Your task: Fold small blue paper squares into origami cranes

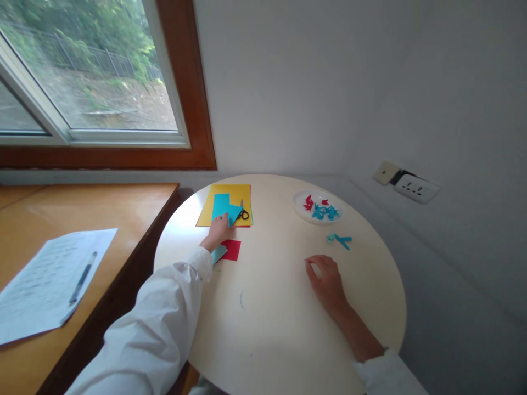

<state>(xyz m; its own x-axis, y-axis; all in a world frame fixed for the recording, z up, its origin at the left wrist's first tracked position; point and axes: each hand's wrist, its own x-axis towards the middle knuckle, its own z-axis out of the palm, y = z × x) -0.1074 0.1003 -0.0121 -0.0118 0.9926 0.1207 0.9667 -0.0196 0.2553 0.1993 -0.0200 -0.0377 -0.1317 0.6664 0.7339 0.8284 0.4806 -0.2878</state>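
My left hand (220,230) reaches over a stack of coloured sheets topped by yellow paper (230,190). Its fingers are closed on a piece of blue paper (235,213), which sticks out to the right at a tilt. More blue paper (221,202) lies flat beneath it. Just right of the fingers are scissors (244,214) with dark handles. Below the wrist lie a red paper square (233,250) and a pale blue piece (218,253), partly covered by the sleeve. My right hand (327,282) rests on the table, thumb and forefinger touching in a ring, with nothing visible between them.
A clear round dish (300,213) holds small red and blue folded paper shapes. In front of it lie blue paper strips (342,240). On the wooden desk (135,208) at left are written sheets (37,274) and a pen (83,277). A wall socket (415,188) is at right.
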